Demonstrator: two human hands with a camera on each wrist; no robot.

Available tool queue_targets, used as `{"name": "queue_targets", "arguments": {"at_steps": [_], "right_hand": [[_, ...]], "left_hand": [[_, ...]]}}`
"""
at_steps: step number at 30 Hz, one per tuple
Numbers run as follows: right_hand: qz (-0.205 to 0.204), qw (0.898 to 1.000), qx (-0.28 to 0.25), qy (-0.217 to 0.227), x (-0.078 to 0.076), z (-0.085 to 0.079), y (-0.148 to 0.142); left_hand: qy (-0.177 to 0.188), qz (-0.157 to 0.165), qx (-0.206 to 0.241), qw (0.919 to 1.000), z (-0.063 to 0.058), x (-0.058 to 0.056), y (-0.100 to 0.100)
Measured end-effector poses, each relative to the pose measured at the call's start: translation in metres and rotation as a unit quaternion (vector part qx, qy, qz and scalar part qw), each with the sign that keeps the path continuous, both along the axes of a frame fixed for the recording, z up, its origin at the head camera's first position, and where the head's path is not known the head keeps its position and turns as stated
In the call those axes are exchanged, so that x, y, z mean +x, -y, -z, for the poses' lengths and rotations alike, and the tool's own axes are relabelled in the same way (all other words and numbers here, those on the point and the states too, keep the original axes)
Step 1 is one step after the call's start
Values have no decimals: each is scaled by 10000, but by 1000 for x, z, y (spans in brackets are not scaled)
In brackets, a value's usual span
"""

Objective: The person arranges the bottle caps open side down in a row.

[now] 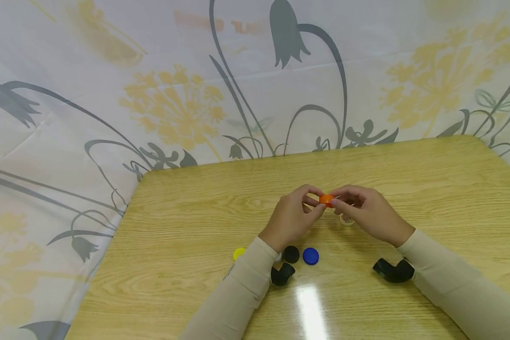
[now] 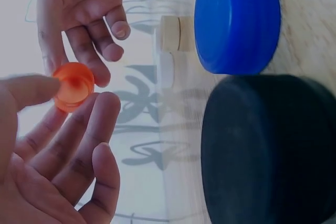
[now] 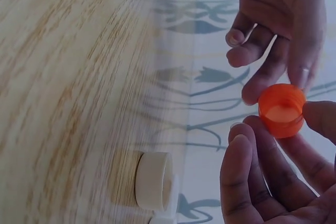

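Observation:
Between my two hands, above the table, is an orange bottle cap (image 1: 325,200). My left hand (image 1: 291,215) pinches its left side between thumb and fingers. On the opposite side my right hand (image 1: 371,215) pinches it too. Seen from the right wrist, the hollow inside of the orange cap (image 3: 281,111) shows, and the remaining fingers of both hands are loosely bent. A cream ring-like cap (image 1: 346,221) lies on the table below the right fingers, partly covered; the right wrist view shows its side.
Nearer me lie a blue cap (image 1: 310,256), a black cap (image 1: 291,254), a yellow cap (image 1: 239,253) and a whitish one mostly hidden by the left sleeve. Dark curved pieces (image 1: 393,270) sit beside each sleeve. A patterned cloth (image 1: 255,85) hangs behind the wooden table (image 1: 174,212).

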State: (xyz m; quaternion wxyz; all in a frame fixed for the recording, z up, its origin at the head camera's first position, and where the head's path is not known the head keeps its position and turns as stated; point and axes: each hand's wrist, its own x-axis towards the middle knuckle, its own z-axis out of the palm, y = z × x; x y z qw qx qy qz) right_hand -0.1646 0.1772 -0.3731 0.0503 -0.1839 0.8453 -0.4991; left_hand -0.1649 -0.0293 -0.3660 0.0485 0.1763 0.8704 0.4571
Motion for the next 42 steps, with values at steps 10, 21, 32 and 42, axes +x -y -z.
{"name": "queue_targets", "arguments": {"at_steps": [10,21,32,42], "right_hand": [[7,9994,170,-312,-1,1,0],[-10,9982,124,-593,-1,3,1],[62,9959,207,-875,1,2,2],[117,9948,360,-943,1,3,2]], "left_hand": [[27,-32,70,10000,-1,1,0],[-15,37,92,9999,-1,1,-1],[-126,98,-47,9999,2,-1,-1],[-239,117,-209,9994,1,0,-2]]}}
